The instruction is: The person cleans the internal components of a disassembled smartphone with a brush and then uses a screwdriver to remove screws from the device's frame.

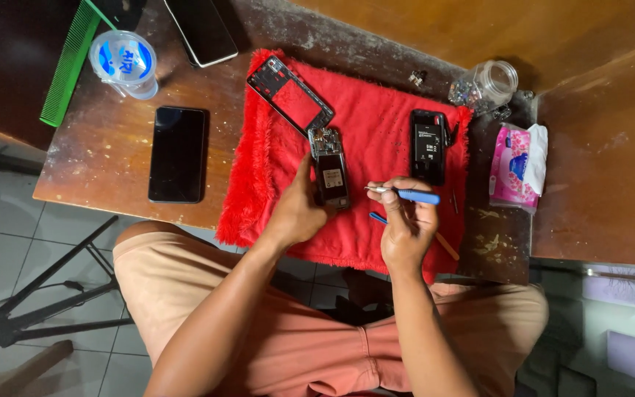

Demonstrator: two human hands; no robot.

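Note:
A red fluffy cloth [376, 132] covers the middle of a worn wooden table [104, 169]. My left hand [297, 209] steadies an opened phone body [330, 167] with its back removed, gripping it at its lower left side. My right hand [406, 224] holds a blue-handled screwdriver [406, 194] level, its metal tip pointing left toward the opened phone. A black phone frame [289, 94] lies on the cloth's upper left. Another opened black phone [428, 145] rests at the cloth's right. A second blue tool [378, 217] lies under my right hand.
A black phone [178, 153] lies face up left of the cloth, another [201, 29] at the top. A sealed water cup [124, 63] and green comb [69, 65] sit upper left. A glass jar [485, 87] and pink tissue pack [516, 165] are at right. Tripod legs [45, 294] stand on the floor.

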